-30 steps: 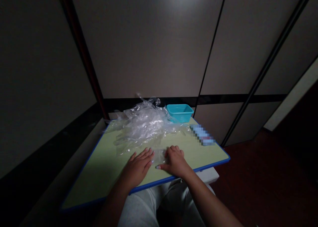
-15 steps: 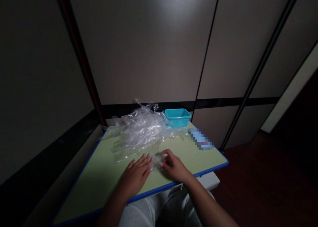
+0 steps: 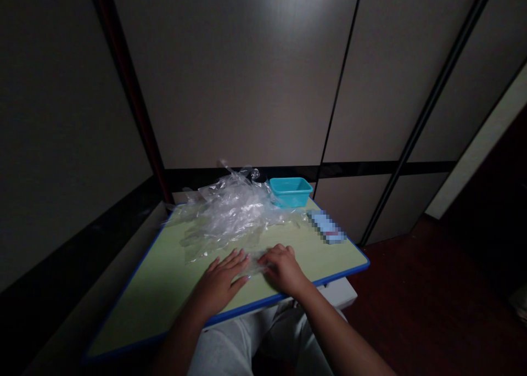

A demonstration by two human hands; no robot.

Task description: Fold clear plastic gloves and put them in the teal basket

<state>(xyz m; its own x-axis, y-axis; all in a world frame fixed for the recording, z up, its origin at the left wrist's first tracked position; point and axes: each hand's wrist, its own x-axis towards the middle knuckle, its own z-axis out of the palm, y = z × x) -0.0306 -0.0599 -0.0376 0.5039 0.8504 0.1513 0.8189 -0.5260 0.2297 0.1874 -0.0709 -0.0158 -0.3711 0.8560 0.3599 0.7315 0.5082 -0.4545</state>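
A small piece of clear plastic [image 3: 254, 262] lies on the yellow-green table [image 3: 156, 288] between my two hands. My left hand [image 3: 220, 282] rests flat with its fingers spread, the fingertips on the plastic's left side. At the plastic's right side, my right hand [image 3: 284, 269] has its fingers curled and closed on it, pressed down near the tabletop. Just beyond the hands spreads a crumpled heap of clear plastic bags [image 3: 236, 208].
A turquoise basket [image 3: 291, 193] stands at the table's back right, beside a dark round object [image 3: 258, 177]. A blurred light-blue item [image 3: 327, 226] lies near the right edge. Cabinet panels [image 3: 239, 90] rise behind the table.
My right hand's fingers, apart in an open curl before, have closed and lowered onto the plastic. My left hand stays flat. The whole view has shifted slightly.
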